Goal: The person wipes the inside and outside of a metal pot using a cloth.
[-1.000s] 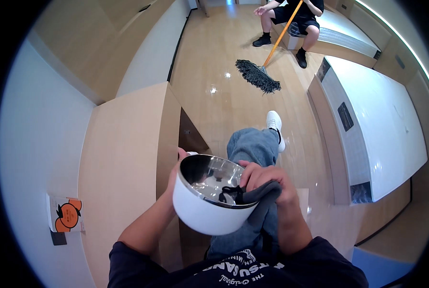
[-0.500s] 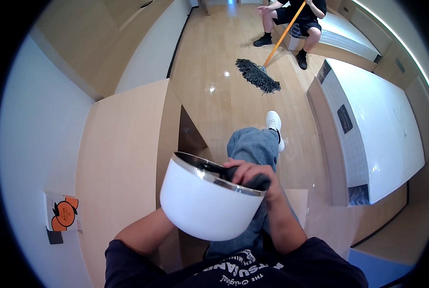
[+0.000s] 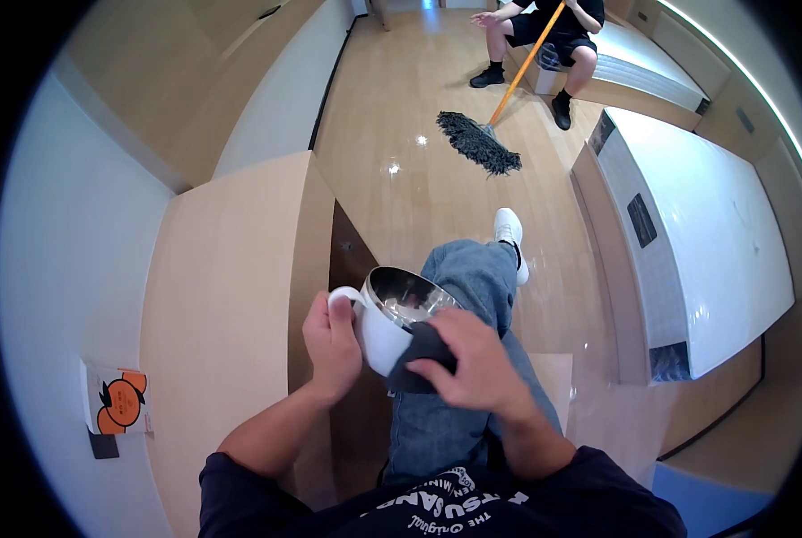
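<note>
- Swung round, that white pot (image 3: pixel 381 342), its handle (image 3: pixel 345 293) now showing on its left!
- Left hand (image 3: pixel 334 350) curled around that handle; right hand (image 3: pixel 473 359) gripping dark cloth (image 3: pixel 426 357) against the pot's right side.
- Pot between both hands, above the jeans (image 3: pixel 473 267).

– Where is the pot (image 3: pixel 379 334)?
– Above the legs (image 3: pixel 473 269), between the left hand (image 3: pixel 334 348) at its handle (image 3: pixel 348 291) and the right hand (image 3: pixel 475 360) on the cloth (image 3: pixel 425 361).
– Around?
– Cabinet (image 3: pixel 226 269) left; 2 mattresses (image 3: pixel 710 242) right, 1 beyond the other. Ahead, the mop (image 3: pixel 479 143) on the floor (image 3: pixel 374 108), before a seated person (image 3: pixel 549 40).
</note>
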`<move>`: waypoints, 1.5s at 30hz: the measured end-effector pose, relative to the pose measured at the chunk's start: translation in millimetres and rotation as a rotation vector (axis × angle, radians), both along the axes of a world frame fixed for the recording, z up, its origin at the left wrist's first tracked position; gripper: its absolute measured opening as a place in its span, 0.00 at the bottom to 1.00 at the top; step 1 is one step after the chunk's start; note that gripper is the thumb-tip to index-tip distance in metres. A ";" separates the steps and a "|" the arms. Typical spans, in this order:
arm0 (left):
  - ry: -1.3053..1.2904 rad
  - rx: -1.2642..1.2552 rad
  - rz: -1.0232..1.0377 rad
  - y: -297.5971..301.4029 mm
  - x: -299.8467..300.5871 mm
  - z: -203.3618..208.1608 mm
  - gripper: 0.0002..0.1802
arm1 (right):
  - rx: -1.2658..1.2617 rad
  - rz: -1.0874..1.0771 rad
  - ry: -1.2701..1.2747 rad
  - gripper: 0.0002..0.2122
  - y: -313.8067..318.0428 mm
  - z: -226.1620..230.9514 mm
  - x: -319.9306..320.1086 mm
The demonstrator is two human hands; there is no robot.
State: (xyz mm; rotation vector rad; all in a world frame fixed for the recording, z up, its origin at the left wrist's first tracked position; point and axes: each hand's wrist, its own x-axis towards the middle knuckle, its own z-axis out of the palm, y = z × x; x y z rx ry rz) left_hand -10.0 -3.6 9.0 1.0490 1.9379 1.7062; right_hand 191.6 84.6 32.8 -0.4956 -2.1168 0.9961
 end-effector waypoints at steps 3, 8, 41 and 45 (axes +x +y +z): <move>0.125 0.036 -0.053 -11.3 8.2 4.0 0.22 | -0.109 -0.037 -0.075 0.21 -13.6 0.8 -8.9; 0.241 0.076 -0.171 -14.2 10.2 4.4 0.20 | -0.224 0.157 -0.065 0.19 8.2 -2.0 3.2; -1.002 -0.031 -0.255 4.3 12.4 2.9 0.28 | 0.267 -0.180 0.014 0.28 0.0 -9.1 -8.7; -1.006 -0.066 -0.281 -0.3 11.0 4.5 0.28 | 0.268 -0.243 0.049 0.25 2.1 -14.6 -12.3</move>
